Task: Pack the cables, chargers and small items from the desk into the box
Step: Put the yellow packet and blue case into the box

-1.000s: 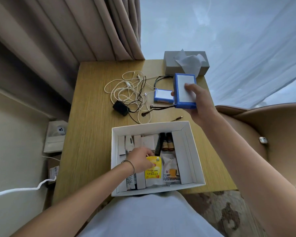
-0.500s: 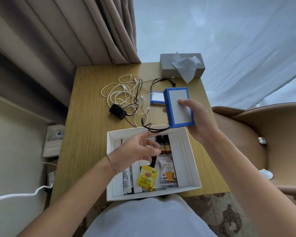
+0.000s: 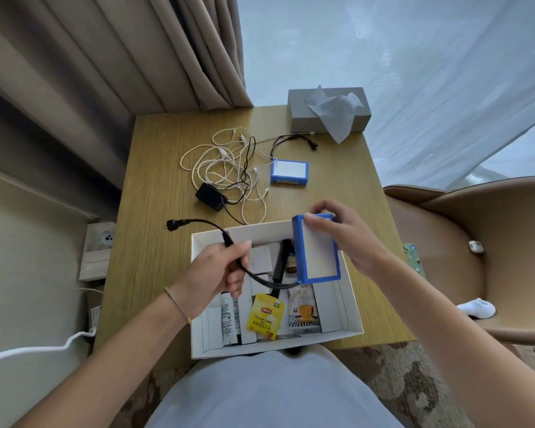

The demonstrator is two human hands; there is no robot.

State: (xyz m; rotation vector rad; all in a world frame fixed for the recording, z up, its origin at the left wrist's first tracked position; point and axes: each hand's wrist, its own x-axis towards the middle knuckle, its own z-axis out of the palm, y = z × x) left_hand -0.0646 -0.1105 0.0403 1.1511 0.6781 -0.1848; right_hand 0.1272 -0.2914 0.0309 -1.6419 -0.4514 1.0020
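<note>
the right hand grips a blue pack by its far end, thumb on the white face and fingers behind, holding it tilted above the right half of the box. the pack is a flat rectangular block with a blue rim and a white panel filling its broad face. a thick black lead leaves its near left corner, sags over the box, and passes through the left hand, which is curled tight around it. beyond that fist the lead arcs out over the desk to a black plug hanging past the box's far left corner.

the box is white and open, sitting at the desk's near edge. inside lie white cartons, a black comb standing lengthwise, a brown bottle partly hidden by the pack, a yellow tea sachet and a white sachet with a cup printed on it.

farther back, mid-desk, a second blue pack lies flat, white face up. left of it is a loose tangle of white cables mixed with thin black ones, and a black charger sits at the tangle's near side. a grey tissue box stands at the far right corner.
</note>
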